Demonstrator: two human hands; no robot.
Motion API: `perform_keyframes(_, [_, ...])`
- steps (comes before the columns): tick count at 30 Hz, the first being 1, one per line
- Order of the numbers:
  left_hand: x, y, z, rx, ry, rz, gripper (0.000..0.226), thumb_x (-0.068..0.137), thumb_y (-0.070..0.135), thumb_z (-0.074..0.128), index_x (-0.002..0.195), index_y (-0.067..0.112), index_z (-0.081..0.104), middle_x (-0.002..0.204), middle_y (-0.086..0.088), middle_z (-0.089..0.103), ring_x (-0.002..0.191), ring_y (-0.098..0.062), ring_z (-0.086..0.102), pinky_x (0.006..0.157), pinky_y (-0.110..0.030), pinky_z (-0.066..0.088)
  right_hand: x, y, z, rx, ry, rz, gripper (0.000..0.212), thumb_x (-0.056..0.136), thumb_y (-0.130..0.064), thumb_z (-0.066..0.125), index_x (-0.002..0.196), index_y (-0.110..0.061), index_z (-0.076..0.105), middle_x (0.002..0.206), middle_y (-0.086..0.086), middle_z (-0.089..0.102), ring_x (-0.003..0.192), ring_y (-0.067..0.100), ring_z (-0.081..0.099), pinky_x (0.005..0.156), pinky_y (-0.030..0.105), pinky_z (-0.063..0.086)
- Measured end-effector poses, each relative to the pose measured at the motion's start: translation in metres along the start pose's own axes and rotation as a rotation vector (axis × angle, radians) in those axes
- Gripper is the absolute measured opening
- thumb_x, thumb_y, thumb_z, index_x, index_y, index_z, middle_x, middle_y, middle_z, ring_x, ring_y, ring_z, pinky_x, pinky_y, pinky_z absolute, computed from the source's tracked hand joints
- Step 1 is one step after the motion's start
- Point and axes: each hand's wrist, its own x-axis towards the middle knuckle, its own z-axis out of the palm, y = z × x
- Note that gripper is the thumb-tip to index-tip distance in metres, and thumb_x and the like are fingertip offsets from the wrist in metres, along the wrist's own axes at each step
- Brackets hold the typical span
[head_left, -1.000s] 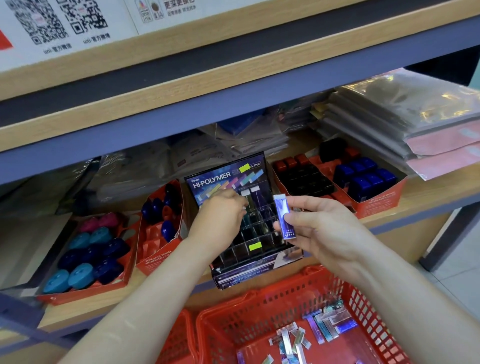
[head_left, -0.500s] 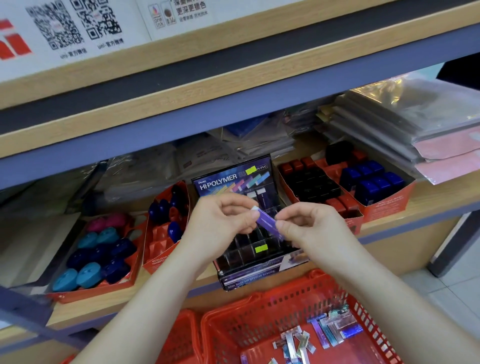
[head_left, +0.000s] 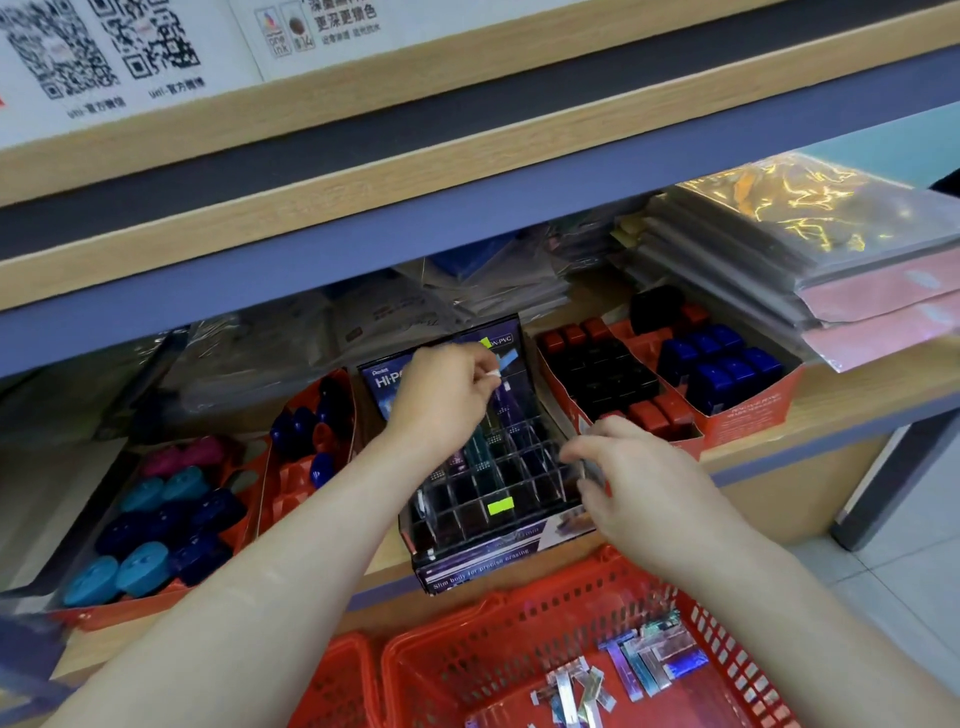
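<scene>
While the left hand pinches an eraser above the display, the right hand curls, hold unclear.

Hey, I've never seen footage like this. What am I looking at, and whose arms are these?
No machine here: a camera worn on a person's head looks forward and down, so both arms are the wearer's own. They face a shop shelf. On it sits a black display box of slim erasers, divided into small compartments. The left hand pinches one slim eraser over the back rows. The right hand is at the box's right edge; blur hides whether its grip holds anything. Orange trays of blue and red items flank the box, and a red basket below holds slim wrapped pieces.
</scene>
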Motion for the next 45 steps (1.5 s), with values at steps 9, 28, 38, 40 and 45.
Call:
perform_keyframes(9, [0.012, 0.005, 0.002, 0.014, -0.048, 0.0, 0.009, 0.091, 0.017, 0.065, 0.096, 0.021, 0.071, 0.09, 0.003, 0.071, 0.084, -0.014, 0.065, 0.079, -0.029, 0.052, -0.001, 0.005, 0.0, 0.027, -0.056, -0.035, 0.039, 0.098, -0.025, 0.051, 0.136, -0.033, 0.05, 0.123, -0.012, 0.045, 0.103, 0.014, 0.057, 0.078, 0.024, 0.041])
perform_keyframes(28, [0.014, 0.005, 0.028, 0.481, -0.107, 0.183, 0.015, 0.091, 0.018, 0.062, 0.1, 0.007, 0.065, 0.098, -0.012, 0.062, 0.092, -0.035, 0.061, 0.076, -0.045, 0.054, -0.004, 0.015, -0.001, 0.117, -0.063, -0.099, 0.046, 0.096, -0.022, 0.055, 0.14, -0.035, 0.048, 0.137, -0.018, 0.045, 0.12, 0.009, 0.052, 0.098, 0.03, 0.047])
perform_keyframes(38, [-0.062, 0.032, -0.042, -0.017, 0.107, 0.055, 0.02, 0.091, 0.017, 0.058, 0.1, 0.027, 0.074, 0.091, 0.015, 0.069, 0.077, -0.003, 0.063, 0.07, -0.017, 0.047, -0.02, 0.044, -0.023, 0.332, 0.051, 0.031, 0.023, 0.091, -0.016, 0.062, 0.1, -0.035, 0.071, 0.085, -0.018, 0.07, 0.079, -0.001, 0.065, 0.079, 0.03, 0.056])
perform_keyframes(40, [-0.1, 0.032, -0.046, -0.138, 0.09, 0.107, 0.022, 0.087, 0.011, 0.062, 0.092, 0.027, 0.076, 0.088, 0.02, 0.07, 0.08, 0.001, 0.065, 0.075, -0.015, 0.051, -0.031, 0.052, -0.025, 0.267, -0.044, 0.05, 0.02, 0.092, -0.017, 0.062, 0.097, -0.036, 0.069, 0.082, -0.015, 0.069, 0.077, -0.003, 0.063, 0.077, 0.024, 0.054])
perform_keyframes(45, [-0.185, 0.009, 0.004, -0.156, -0.196, 0.066, 0.022, 0.085, 0.013, 0.061, 0.091, 0.031, 0.074, 0.091, 0.025, 0.069, 0.092, 0.008, 0.06, 0.083, -0.009, 0.044, -0.066, 0.081, 0.0, -0.03, -0.28, 0.079, 0.015, 0.092, -0.023, 0.061, 0.096, -0.035, 0.069, 0.089, -0.013, 0.07, 0.081, 0.002, 0.062, 0.073, 0.016, 0.045])
